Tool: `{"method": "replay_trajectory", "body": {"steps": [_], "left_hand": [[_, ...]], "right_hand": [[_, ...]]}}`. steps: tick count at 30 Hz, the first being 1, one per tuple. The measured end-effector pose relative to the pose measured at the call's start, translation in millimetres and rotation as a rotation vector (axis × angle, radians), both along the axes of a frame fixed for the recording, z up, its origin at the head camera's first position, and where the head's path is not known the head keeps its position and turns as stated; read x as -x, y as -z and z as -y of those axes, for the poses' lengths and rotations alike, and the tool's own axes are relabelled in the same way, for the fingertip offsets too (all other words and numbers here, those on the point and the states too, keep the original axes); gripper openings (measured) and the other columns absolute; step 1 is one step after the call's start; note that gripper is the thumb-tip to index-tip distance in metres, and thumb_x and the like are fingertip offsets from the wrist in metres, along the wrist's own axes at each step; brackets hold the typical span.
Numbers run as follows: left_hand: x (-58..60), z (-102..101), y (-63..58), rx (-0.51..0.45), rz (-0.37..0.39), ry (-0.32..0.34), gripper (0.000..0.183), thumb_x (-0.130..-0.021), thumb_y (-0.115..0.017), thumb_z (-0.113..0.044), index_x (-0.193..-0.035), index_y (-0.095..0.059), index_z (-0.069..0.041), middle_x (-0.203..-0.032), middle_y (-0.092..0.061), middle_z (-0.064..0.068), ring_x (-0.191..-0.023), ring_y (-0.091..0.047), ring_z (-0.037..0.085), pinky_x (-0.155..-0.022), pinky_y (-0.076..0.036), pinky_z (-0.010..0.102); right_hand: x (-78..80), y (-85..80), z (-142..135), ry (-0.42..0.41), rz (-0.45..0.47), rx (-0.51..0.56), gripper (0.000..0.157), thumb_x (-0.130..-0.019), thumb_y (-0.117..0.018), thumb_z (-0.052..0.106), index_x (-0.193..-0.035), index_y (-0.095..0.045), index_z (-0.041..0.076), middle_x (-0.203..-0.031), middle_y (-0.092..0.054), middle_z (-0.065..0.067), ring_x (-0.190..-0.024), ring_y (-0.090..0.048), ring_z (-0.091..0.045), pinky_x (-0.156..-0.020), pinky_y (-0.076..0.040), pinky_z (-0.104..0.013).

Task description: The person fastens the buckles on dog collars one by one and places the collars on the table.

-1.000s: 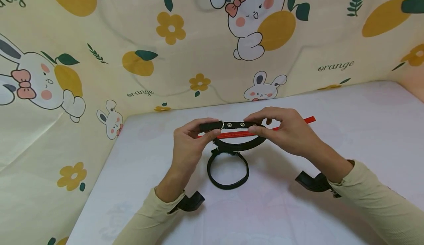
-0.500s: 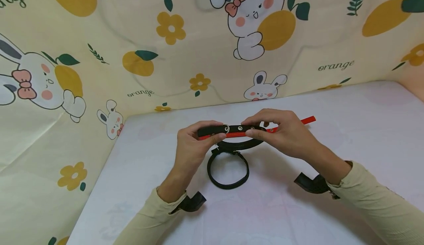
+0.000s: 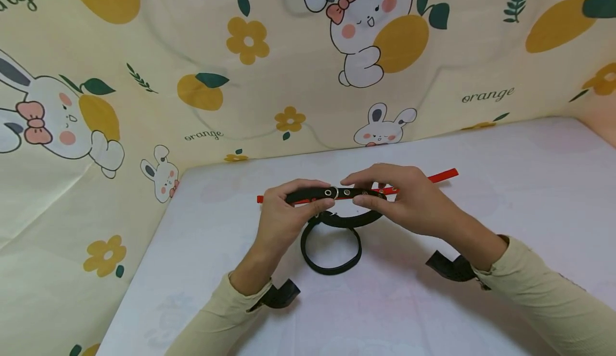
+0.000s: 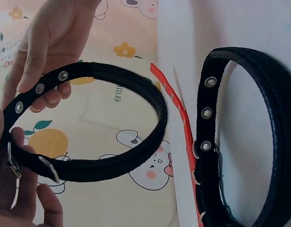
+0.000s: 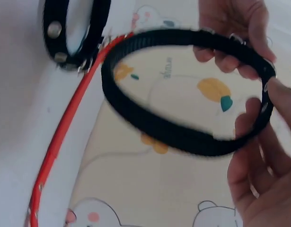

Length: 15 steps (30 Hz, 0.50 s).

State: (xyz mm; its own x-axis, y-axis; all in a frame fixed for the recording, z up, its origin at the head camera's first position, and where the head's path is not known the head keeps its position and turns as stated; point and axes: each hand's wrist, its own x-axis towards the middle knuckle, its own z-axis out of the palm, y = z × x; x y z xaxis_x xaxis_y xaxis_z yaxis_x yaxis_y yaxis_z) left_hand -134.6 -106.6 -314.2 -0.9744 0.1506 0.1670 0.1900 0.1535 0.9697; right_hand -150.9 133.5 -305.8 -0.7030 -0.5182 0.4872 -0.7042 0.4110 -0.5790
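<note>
A black dog collar (image 4: 88, 170) with metal eyelets, a D-ring and a buckle is bent into a loop between the two hands above the table. My left hand (image 3: 284, 211) pinches it on the buckle side, thumb just under the D-ring (image 3: 336, 192). On the eyelet side, my right hand (image 3: 416, 201) holds the other end with thumb and fingers. The left wrist view shows the strap running through the buckle area (image 4: 13, 161), partly hidden by fingers. Below the held loop, a second black collar (image 3: 331, 271) lies as a closed ring on the table.
A red collar (image 3: 444, 175) with eyelets stretches across the white table (image 3: 366, 313) behind the hands, partly covered by them. Behind the table hangs a cream backdrop (image 3: 289, 83) printed with rabbits and oranges. Black wrist mounts (image 3: 279, 295) stick out below each sleeve.
Both hands have come slightly lower and closer together with the black collar. The D-ring has shifted right along the eyelets. The red collar's left end now shows beside the left hand.
</note>
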Motion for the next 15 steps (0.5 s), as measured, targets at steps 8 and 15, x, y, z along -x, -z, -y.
{"method": "replay_trajectory", "body": {"steps": [8,15], "left_hand": [[0.6,-0.7,0.9,-0.014,-0.019,0.04,0.027,-0.08,-0.083,-0.01,-0.106,-0.075,-0.01,-0.103,-0.074,0.006,-0.101,-0.067,0.019,-0.085,-0.057,0.03],[2.9,-1.3,1.0,-0.113,0.072,0.067,0.047,-0.076,-0.082,0.004,-0.119,-0.067,-0.009,-0.106,-0.074,0.006,-0.102,-0.068,0.017,-0.099,-0.051,0.03]], "right_hand": [[-1.1,1.5,2.1,-0.058,-0.17,-0.122,0.039,-0.089,-0.075,0.018,-0.126,-0.068,0.03,-0.104,-0.068,0.017,-0.094,-0.059,0.001,-0.077,-0.049,-0.024],[-1.9,2.4,1.5,0.035,-0.197,-0.118,0.033,-0.089,-0.075,0.021,-0.121,-0.068,0.028,-0.103,-0.069,0.018,-0.094,-0.058,-0.002,-0.082,-0.048,-0.03]]}}
